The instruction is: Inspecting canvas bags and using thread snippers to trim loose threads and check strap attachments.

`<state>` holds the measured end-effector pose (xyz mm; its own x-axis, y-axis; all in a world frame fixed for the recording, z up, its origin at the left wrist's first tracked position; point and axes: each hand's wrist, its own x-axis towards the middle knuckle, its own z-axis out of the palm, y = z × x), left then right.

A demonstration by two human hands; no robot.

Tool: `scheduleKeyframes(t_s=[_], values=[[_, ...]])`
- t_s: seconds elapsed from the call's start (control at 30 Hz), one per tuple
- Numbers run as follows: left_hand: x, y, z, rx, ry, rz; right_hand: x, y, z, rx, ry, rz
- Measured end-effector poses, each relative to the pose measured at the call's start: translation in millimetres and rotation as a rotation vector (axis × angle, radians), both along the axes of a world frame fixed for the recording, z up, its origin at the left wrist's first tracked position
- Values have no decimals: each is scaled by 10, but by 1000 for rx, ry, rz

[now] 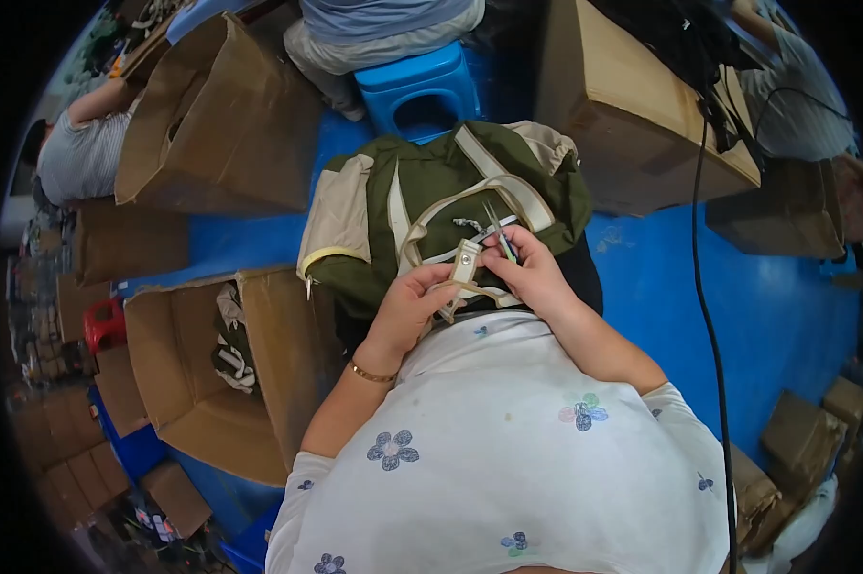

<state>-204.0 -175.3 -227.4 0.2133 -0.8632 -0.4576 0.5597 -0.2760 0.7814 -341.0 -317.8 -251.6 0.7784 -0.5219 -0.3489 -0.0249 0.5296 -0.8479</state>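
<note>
Across my lap lies a dark green duffel bag [360, 282] with beige side pockets and off-white webbing handles [527, 196]. My left hand [414, 301] is closed, pinching a cream handle tab [466, 260] that bears a round metal snap. Small thread snips [493, 218] with silver blades and a bit of green at the grip sit in my closed right hand [530, 273], blades pointing up and away from me. Its fingertips are beside the tab; whether they touch it I cannot tell. Above the tab, a short grey-white cord [469, 225] rests on the bag.
At my left an open cardboard box [187, 383] holds another green and beige bag [232, 349]. Larger cartons [632, 115] stand ahead on both sides. A person sits on a blue stool [422, 86] in front. A black cable [704, 277] hangs down at my right over the blue floor [642, 277].
</note>
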Motion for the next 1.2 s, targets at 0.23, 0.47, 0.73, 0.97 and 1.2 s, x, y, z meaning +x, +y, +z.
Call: scheduleKeyframes(t_s=[0.23, 0.47, 0.73, 0.97, 1.2], values=[[-17, 24, -5, -24, 17, 43, -88, 1, -8, -53, -40, 37], [4, -21, 5, -47, -18, 72, -117, -12, 143, -530, 216, 197], [-53, -107, 42, 150, -168, 132, -202, 24, 233, -1008, 204, 113], [-57, -80, -76, 156, -81, 254, -365, 13, 206, -1178, 245, 217], [-54, -62, -77, 242, -93, 229, -350, 26, 171, -1354, 204, 197]])
